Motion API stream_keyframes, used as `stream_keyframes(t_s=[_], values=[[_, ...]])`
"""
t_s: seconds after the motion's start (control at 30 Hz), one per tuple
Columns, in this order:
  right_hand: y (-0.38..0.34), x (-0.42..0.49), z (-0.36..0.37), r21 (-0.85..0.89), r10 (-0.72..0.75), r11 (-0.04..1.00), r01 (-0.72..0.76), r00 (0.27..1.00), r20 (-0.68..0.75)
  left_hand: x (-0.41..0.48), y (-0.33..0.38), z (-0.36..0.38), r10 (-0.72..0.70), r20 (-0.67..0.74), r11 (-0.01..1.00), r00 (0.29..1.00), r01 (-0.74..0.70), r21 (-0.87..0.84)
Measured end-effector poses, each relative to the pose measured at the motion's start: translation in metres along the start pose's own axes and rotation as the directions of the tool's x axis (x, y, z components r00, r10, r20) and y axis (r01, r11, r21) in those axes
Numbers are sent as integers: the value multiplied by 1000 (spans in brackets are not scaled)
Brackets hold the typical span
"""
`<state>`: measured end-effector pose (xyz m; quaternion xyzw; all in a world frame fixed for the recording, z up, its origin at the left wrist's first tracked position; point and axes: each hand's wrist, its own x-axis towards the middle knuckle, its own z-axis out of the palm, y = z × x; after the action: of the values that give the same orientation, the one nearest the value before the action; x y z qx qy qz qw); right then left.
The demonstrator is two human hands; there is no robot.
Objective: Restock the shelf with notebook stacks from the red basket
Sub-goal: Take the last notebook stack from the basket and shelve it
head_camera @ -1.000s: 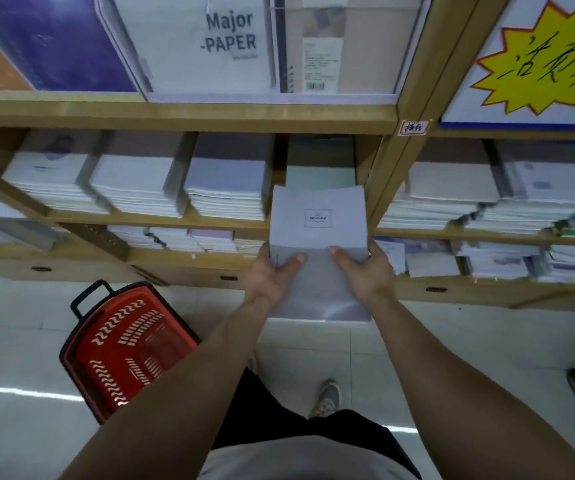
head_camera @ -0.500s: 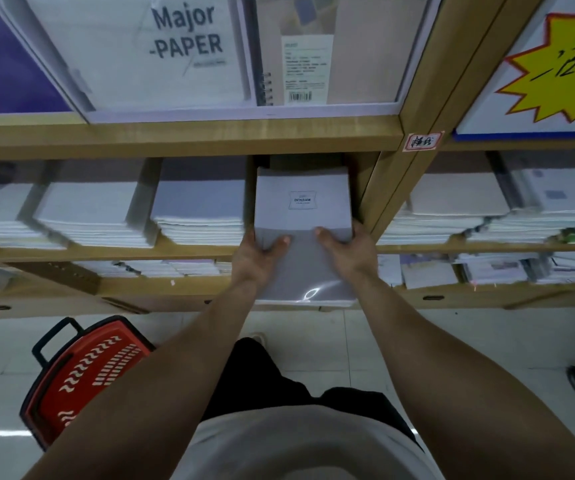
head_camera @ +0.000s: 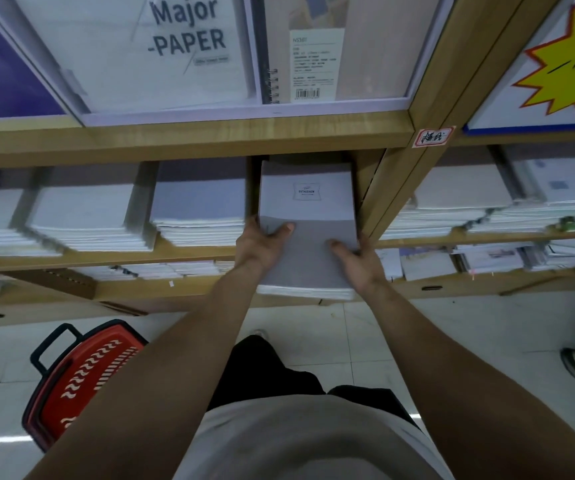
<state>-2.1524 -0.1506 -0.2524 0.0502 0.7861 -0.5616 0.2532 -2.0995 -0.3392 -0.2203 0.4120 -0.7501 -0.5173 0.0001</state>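
2-handed, grips a thick stack of pale grey paper-covered notebooks point(head_camera: 307, 202). Pinches its left edge with the left hand point(head_camera: 260, 242), thumb flat on the top cover, and its right edge with the right hand point(head_camera: 362, 265), thumb likewise on top, other fingers hidden beneath. Holds the stack's far half inside the light wooden shelf point(head_camera: 189, 252), just beside a lilac-grey notebook pile point(head_camera: 198, 209), near half jutting past the shelf edge. Stands near the red plastic basket with black handle point(head_camera: 82, 375), lower left.

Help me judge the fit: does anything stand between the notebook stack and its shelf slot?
Nothing visible does. The left hand and right hand grip the notebook stack, partway into the gap between the neighbouring stack and the wooden upright. The slot's back is hidden.
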Motion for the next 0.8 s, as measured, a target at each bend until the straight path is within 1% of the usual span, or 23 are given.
stream_keyframes(t_s=[0.07, 0.1, 0.2, 0.27, 0.33, 0.43, 0.5, 0.6, 0.7, 0.73, 0.8], values=[[5, -5, 0, -2, 34, 999, -34, 999, 35, -1, 2, 0, -7, 3, 1000, 1000, 7, -13], [5, -7, 0, -20, 26, 999, -25, 999, 39, -1, 2, -1, -10, 4, 1000, 1000, 10, -18], [2, -10, 2, -24, 6, 1000, -6, 1000, 10, -7, -5, -4, 12, 23, 998, 1000, -10, -62], [3, -12, 4, -14, -1, 1000, 1, 1000, -19, -16, -16, -4, -1, 40, 995, 999, 5, -100], [5, -14, 7, -20, -17, 1000, 16, 998, -55, -26, -27, -2, -11, 44, 994, 999, 15, -104], [5, -17, 12, -21, -52, 999, 50, 993, -109, -34, -30, 0, 9, -3, 995, 1000, -10, -104], [0, -16, 14, -28, -88, 996, 85, 985, -146, -30, -26, 0, 14, -24, 988, 1000, -18, -155], [-8, -8, 17, -21, -132, 991, 130, 978, -164, -22, -20, 1, 11, -54, 974, 999, -22, -226], [-20, 7, 23, -21, -151, 988, 150, 969, -194, -7, -12, 1, 33, -89, 980, 996, -50, -192], [-24, 14, 24, -34, -149, 989, 145, 966, -211, -1, -7, 1, 40, -104, 982, 994, -58, -178], [-33, 24, 26, -8, -129, 991, 131, 966, -223, 12, 1, 0, 39, -102, 987, 994, -55, -154]])
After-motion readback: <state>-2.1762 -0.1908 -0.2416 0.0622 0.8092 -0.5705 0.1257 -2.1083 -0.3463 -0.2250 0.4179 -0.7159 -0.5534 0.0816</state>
